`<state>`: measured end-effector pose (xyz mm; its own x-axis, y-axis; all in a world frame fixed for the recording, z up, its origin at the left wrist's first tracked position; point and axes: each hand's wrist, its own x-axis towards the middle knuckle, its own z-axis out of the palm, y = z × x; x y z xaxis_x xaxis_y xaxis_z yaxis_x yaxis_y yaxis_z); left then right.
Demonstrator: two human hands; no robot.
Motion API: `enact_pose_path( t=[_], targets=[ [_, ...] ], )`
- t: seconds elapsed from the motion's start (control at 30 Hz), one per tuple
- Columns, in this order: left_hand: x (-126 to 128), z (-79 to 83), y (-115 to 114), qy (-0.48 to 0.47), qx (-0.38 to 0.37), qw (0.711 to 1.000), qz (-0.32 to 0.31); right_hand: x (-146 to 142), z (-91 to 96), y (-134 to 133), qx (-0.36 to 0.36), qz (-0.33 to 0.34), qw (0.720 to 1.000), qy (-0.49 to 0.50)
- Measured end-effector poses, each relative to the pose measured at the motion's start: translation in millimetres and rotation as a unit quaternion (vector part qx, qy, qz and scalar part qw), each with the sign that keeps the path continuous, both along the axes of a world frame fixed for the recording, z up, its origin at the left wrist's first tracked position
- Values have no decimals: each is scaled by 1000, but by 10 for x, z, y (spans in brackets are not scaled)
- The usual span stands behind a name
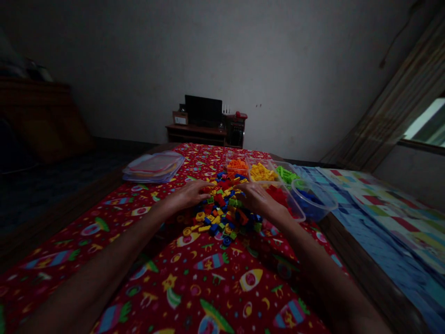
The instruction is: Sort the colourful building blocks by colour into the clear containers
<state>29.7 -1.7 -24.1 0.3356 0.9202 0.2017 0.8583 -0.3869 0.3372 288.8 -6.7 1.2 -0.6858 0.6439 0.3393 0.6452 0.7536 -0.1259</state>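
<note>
A mixed pile of small toy building bricks (217, 213), in red, yellow, blue, green and orange, lies loose on a red patterned cloth (208, 287). My left hand (189, 195) is at the pile's left edge, its thumb and fingers closed around what looks like a red toy brick (207, 189). On the other side, my right hand (259, 197) reaches over the pile with curled fingers. Its fingertips are dark and partly hidden, so anything between them cannot be made out.
Clear tubs hold sorted bricks: orange bricks (238, 165), yellow bricks (262, 172), green bricks (287, 175), red bricks (278, 195) and blue bricks (308, 197). Stacked plastic lids (155, 167) lie at the left. Beyond stands a desk with a monitor (203, 110). Blue bedding (368, 241) is at the right.
</note>
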Motion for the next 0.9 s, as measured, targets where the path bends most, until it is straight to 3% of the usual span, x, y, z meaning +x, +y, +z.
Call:
enact_pose_path(
  t=[0.1,0.2,0.37,0.57,0.7,0.9],
  targets=[
    [60,-15,-36,-13,2,999,-33,-84,-192,11,4,36,999,-29],
    [137,11,-80,-18,10,1000,-22,-136,-301,22,5,31,997,-68],
    [264,27,-134,-20,4,1000,-21,-219,-344,8,11,12,994,-105],
    [359,-33,-143,-31,38,998,-47,-228,-428,-49,42,2,998,-50],
    [387,-40,-123,-58,44,996,-45,-216,-390,-124,50,13,998,-20],
    [414,15,-132,-77,2,997,-23,-262,-264,-172,10,-2,998,-57]
  ],
)
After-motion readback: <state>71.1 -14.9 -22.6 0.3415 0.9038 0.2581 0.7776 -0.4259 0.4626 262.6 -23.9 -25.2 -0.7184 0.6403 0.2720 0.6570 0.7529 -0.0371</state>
